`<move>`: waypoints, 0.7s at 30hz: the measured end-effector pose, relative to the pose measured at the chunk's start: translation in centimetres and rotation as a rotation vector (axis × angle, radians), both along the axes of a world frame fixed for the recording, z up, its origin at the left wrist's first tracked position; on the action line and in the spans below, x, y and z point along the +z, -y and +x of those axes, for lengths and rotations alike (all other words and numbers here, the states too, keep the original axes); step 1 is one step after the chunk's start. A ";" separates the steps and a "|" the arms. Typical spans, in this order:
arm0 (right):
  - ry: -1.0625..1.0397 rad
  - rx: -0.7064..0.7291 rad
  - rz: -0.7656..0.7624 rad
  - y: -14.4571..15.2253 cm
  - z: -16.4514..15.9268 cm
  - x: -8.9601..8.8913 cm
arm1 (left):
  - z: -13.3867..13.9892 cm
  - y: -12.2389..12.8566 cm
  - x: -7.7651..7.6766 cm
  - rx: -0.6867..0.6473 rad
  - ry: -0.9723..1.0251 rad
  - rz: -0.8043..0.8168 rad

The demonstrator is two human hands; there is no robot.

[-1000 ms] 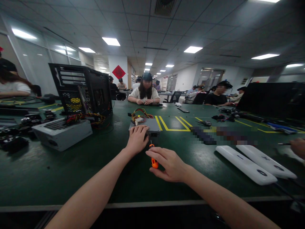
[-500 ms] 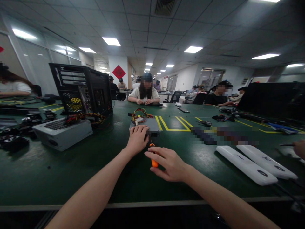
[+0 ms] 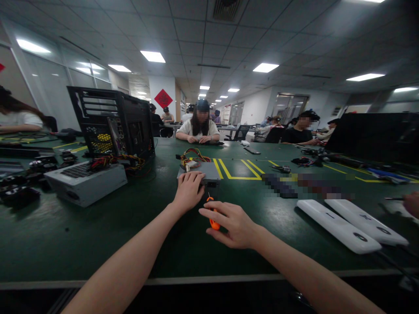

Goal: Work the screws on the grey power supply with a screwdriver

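Note:
A small grey power supply unit lies on the green table in front of me, with a bundle of coloured cables at its far side. Over its left near corner, my left hand is closed with bent fingers and grips the casing. My right hand holds an orange-handled screwdriver between thumb and fingers, just to the near side of the unit. Its thin shaft points away from me toward the unit's near face, below the socket. Whether the tip touches a screw is too small to tell.
A larger power supply and an open black computer case stand at the left. Two white elongated devices lie at the right, near pliers and a dark monitor. Across the table sits a person.
The screwdriver's orange handle has turned and tilted slightly to the right within my right hand. My left hand and the power supply unit stay where they were.

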State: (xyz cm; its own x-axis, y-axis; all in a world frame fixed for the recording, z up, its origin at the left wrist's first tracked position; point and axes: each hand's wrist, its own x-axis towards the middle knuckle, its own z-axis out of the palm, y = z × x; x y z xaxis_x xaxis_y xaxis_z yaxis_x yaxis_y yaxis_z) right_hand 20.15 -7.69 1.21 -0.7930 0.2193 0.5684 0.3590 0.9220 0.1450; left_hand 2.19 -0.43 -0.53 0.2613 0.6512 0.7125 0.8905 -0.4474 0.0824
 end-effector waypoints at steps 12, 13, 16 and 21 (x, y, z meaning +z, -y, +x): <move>-0.013 0.024 0.011 -0.1 -0.1 -0.2 | 0.0 0.0 0.1 0.004 -0.006 -0.013; -0.019 0.024 0.024 -0.1 -0.2 -0.3 | 0.0 0.0 0.1 0.003 -0.004 -0.014; -0.054 0.023 0.011 -0.1 -0.2 -0.4 | 0.0 0.0 0.1 0.002 0.001 -0.018; -0.017 -0.003 -0.007 0.1 -0.1 -0.1 | 0.0 0.1 0.1 0.007 0.005 -0.025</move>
